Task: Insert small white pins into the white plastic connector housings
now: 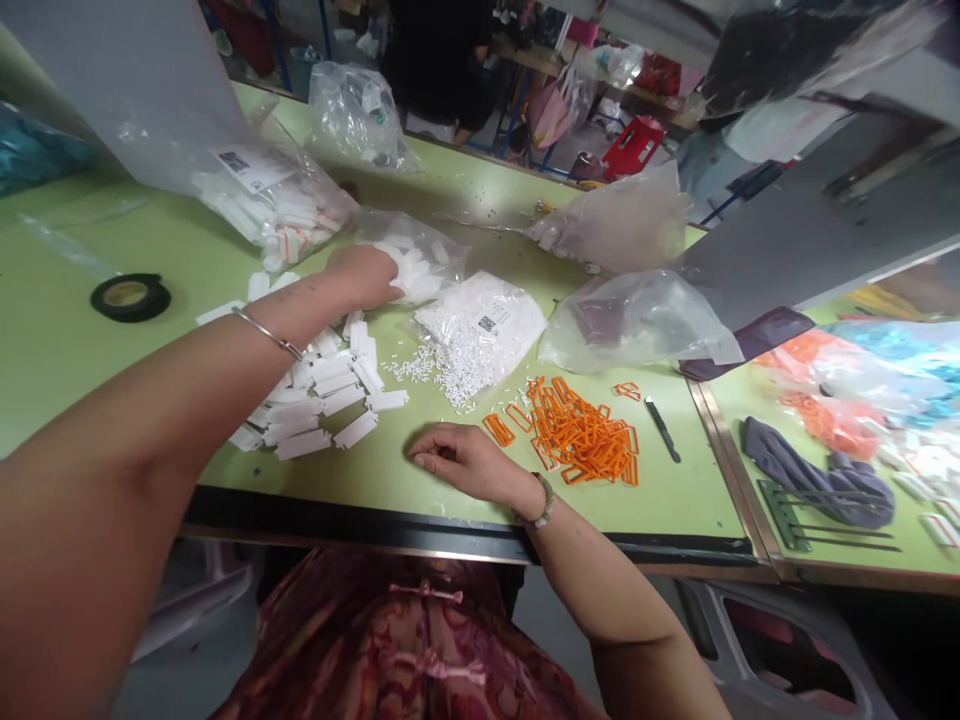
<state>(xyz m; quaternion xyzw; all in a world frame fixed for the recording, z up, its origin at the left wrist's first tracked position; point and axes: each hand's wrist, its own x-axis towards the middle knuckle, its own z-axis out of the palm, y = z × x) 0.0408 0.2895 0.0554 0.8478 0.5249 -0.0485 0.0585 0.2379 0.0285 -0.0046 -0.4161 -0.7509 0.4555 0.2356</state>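
My left hand reaches to a clear plastic bag of small white plastic pieces. Its fingertips are mostly hidden there, so I cannot see what they grip. Under that forearm lies a loose heap of flat white plastic pieces. My right hand rests on the table near its front edge, loosely curled, thumb apart from the fingers, with nothing visible in it. Just right of it is a pile of orange rectangular plastic frames. Beyond it, a bag spills tiny white pieces onto the table.
A roll of black tape lies at left, near a large bag of white parts. Clear bags stand at the back right. A small knife lies beside the orange pile. Grey cloth is on the adjoining table.
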